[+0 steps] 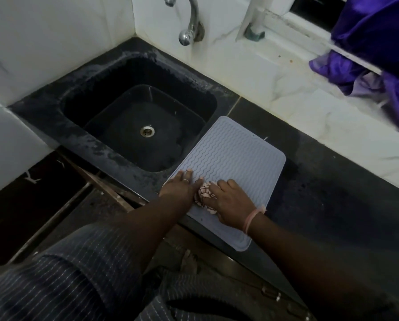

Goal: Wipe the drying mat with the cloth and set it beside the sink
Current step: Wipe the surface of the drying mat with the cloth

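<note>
A grey drying mat (233,158) with a wavy ribbed surface lies on the dark counter, just right of the black sink (133,126); its left edge overlaps the sink rim and its near corner hangs over the counter's front edge. My left hand (182,187) lies flat on the mat's near left corner with straight fingers. My right hand (231,202) holds a bunched pink-and-white patterned cloth (204,193) pressed on the mat, fingers curled over it. Most of the cloth is hidden under that hand.
A chrome tap (189,24) hangs from the tiled wall behind the sink. Purple fabric (377,42) drapes at the back right over a white ledge. Dark counter (328,195) extends to the right of the mat. The floor lies below at the left.
</note>
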Available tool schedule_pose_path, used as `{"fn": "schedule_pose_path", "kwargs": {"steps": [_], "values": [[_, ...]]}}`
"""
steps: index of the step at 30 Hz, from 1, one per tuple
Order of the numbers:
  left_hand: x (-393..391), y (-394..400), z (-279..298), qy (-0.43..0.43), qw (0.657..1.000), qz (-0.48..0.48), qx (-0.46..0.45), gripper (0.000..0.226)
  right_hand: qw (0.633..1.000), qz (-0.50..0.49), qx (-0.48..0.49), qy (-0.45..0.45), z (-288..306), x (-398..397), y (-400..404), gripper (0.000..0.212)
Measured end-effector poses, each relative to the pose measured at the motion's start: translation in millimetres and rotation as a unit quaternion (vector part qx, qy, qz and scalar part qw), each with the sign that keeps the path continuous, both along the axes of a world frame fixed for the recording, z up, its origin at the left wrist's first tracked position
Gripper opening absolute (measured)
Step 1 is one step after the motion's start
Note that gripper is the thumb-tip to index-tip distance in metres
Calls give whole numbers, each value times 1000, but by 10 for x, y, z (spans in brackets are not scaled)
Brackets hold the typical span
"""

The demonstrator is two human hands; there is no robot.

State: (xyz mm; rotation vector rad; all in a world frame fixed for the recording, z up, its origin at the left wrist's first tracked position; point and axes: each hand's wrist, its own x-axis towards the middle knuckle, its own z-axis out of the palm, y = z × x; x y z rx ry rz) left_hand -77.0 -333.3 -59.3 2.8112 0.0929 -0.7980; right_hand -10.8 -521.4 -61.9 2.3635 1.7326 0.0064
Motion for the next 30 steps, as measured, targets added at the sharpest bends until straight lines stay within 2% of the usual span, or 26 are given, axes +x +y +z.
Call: {"fn": "schedule_pose_path", "kwargs": {"steps": [7, 13, 15, 18, 19, 20, 22, 25, 27, 30], "values": [[182, -141, 63, 32, 998, 61, 5, 97, 999, 2, -35, -26, 69, 505, -52, 48], [267, -170, 102, 69, 995, 72, 16, 89, 998, -29, -25, -43, 54, 850, -111, 46], [357, -200, 141, 74, 994, 81, 24, 78, 997, -61, -22, -39, 49, 915, -115, 43], [586, -259, 252, 54, 992, 110, 28, 48, 996, -87, -8, -23, 16, 878, -76, 38], [662, -282, 273, 39, 992, 118, 32, 47, 996, -85, 0, -18, -6, 849, -69, 39], [727, -299, 267, 15, 992, 124, 35, 53, 996, -83, 8, -14, -28, 821, -70, 39], [830, -338, 185, -36, 991, 123, 26, 79, 997, -75, 22, -9, -71, 809, -117, 37], [871, -377, 80, 4, 993, 115, -25, 115, 998, -46, 35, -2, -140, 900, -224, 35], [881, -392, 39, 47, 990, 127, -34, 125, 999, -20, 30, -11, -180, 1020, -269, 35], [898, -391, 1, 62, 987, 141, -36, 129, 999, -5, 24, -25, -194, 1221, -263, 40]]}}
